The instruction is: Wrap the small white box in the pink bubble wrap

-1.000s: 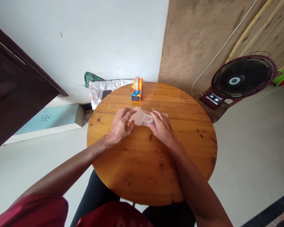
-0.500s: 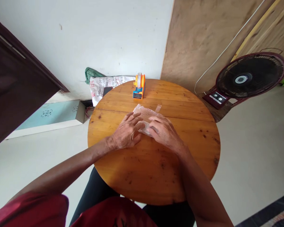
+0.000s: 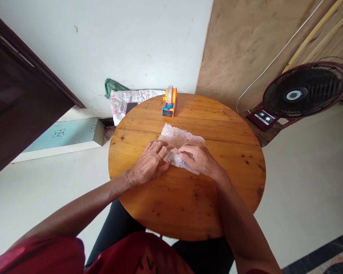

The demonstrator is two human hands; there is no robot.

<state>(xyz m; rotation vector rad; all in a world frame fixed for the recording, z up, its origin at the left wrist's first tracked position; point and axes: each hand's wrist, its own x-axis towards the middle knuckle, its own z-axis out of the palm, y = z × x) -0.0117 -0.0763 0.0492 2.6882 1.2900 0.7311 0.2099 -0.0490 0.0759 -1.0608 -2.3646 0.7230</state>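
A crumpled sheet of clear bubble wrap (image 3: 181,133) lies on the round wooden table, its near part folded up between my hands. My left hand (image 3: 153,160) is at its left side, fingers bent over the fold and thumb low against the near edge. On the right, my right hand (image 3: 198,158) has its fingers curled and pinched on the wrap near the middle of the fold. Whether anything lies inside the fold is hidden by my fingers and the cloudy plastic.
An orange and blue tape dispenser (image 3: 170,102) stands near the far edge of the table (image 3: 171,201). Beyond the right edge is a dark red fan (image 3: 294,95). A printed white sack (image 3: 120,102) and a green bag (image 3: 114,87) lie by the wall.
More of the bubble wrap now shows, spread to the right and toward me. The small clear strip seen beyond the wrap earlier is out of sight. My fingers have shifted slightly on the fold.
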